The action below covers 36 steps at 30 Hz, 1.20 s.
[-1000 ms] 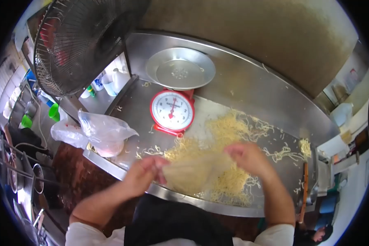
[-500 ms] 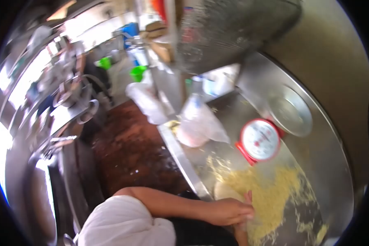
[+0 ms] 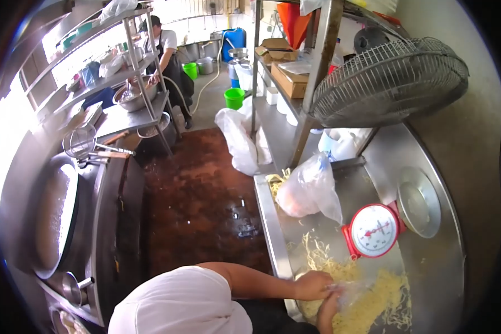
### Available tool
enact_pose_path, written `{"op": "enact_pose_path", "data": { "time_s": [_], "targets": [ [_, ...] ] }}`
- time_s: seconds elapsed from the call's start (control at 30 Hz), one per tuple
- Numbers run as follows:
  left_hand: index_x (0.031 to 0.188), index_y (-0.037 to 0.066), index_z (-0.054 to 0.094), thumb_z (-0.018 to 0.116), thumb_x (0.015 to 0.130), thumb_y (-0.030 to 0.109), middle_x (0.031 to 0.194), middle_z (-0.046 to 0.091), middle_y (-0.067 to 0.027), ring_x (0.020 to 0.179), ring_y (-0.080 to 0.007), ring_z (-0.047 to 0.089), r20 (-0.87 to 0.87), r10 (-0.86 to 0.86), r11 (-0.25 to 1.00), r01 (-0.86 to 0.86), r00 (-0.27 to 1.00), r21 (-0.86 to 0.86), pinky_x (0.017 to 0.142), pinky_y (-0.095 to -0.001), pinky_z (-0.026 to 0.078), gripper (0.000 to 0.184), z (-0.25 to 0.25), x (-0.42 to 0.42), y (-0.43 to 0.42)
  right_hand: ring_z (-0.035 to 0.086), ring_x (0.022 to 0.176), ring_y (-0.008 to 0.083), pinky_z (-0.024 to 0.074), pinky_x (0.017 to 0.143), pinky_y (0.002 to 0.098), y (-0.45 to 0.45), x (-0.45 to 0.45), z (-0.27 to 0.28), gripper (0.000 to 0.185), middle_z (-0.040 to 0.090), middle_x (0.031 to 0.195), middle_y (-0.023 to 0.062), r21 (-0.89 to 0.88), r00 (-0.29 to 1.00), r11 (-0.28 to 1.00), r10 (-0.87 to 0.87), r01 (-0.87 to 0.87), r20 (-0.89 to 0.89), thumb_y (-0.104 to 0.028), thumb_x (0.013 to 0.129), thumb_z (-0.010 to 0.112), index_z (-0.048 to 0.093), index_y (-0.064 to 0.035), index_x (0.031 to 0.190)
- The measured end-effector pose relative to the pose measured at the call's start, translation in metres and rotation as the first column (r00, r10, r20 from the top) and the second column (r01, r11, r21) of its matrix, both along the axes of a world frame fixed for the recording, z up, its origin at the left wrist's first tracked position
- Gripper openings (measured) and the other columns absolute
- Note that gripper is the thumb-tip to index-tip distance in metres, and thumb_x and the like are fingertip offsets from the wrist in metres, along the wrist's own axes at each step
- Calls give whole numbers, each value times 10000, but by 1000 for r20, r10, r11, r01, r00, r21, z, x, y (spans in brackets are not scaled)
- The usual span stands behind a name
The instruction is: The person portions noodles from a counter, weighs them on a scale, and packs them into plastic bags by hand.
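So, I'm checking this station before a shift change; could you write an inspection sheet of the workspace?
Surface: metal worktop with raised edges, noodles heaped and spread over its near part.
Job's things: noodles; clear plastic bag at the hands; red scale, its round metal pan tilted in view.
Clutter: stray noodle strands; a filled plastic bag near the worktop's corner.
Hands: left hand and right hand close together at the clear bag; exact grip too blurred to tell.
Cables: pale hose or cord on the background floor.
Surroundings: caged fan; co-worker by shelving; shiny, wet-looking patches on the red-brown floor.
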<state>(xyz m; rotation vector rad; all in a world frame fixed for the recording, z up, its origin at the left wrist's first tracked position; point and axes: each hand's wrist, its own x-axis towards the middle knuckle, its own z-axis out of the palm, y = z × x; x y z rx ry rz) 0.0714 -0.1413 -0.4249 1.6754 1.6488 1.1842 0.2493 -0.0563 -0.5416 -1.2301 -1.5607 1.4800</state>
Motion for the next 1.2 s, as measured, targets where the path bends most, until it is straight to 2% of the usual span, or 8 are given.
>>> {"op": "enact_pose_path", "data": {
  "time_s": [0.2,0.33,0.47,0.7,0.77,1.03,1.13,1.2],
  "targets": [
    [904,59,602,542,834,234,811,603,-151,808,-355,600,-125,9,1000,-11,992,-10,752,-460,483,198,-25,3,1,513,1040,246,404,914,365,-16,-25,39,456,556,1139,151,-5,943,998,58,-59,327,-393,971,459,539,11,1168],
    [902,42,599,488,886,237,803,616,-150,779,-338,612,67,145,973,-130,987,-189,731,-410,491,225,-22,1,17,521,1042,196,415,894,354,-23,-37,80,370,569,1129,120,-160,997,985,71,-63,43,-337,971,466,563,-27,1148],
    [933,30,589,494,921,350,828,638,-135,784,-290,612,459,-118,902,288,881,-322,738,-374,469,334,27,-29,34,555,948,175,439,849,346,-40,-60,132,343,608,1004,91,-169,953,986,-50,-1,-298,-364,960,434,604,-67,984],
    [1254,-7,486,601,791,413,1319,492,-170,1275,-310,425,-512,-12,995,-40,859,-90,1028,-500,328,635,64,-4,-19,424,506,145,410,547,312,-8,-56,154,388,422,558,-10,-727,672,680,-493,-99,-553,-377,941,449,390,-173,616],
    [1300,-3,451,614,749,375,1381,438,-162,1331,-326,344,-421,-114,972,13,900,-236,1073,-544,245,687,43,-5,-9,378,428,138,393,478,311,-13,-74,162,406,378,507,-19,-736,656,675,-532,-54,-536,-365,932,470,354,-181,589],
    [1192,36,590,548,806,304,1413,421,-137,1362,-357,289,-460,-163,986,122,873,-117,1095,-574,198,471,4,-15,1,464,637,126,420,581,269,-66,-55,205,226,446,659,-9,-643,882,765,-324,32,-342,-132,872,630,475,-88,713],
    [1239,52,560,541,836,295,1415,415,-135,1353,-364,295,-512,-306,943,183,803,-278,1084,-596,195,471,21,-16,1,549,626,175,497,596,289,-57,-23,188,194,551,675,-14,-255,992,961,85,-107,-96,-221,916,547,535,-107,1072],
    [1276,51,525,555,833,310,1411,416,-139,1337,-350,321,-568,-274,956,158,776,-246,1074,-586,220,514,32,-32,-3,529,566,146,451,526,248,-73,-45,197,118,519,606,-6,133,996,990,40,-50,77,-197,880,600,548,-102,833]
  ]
}}
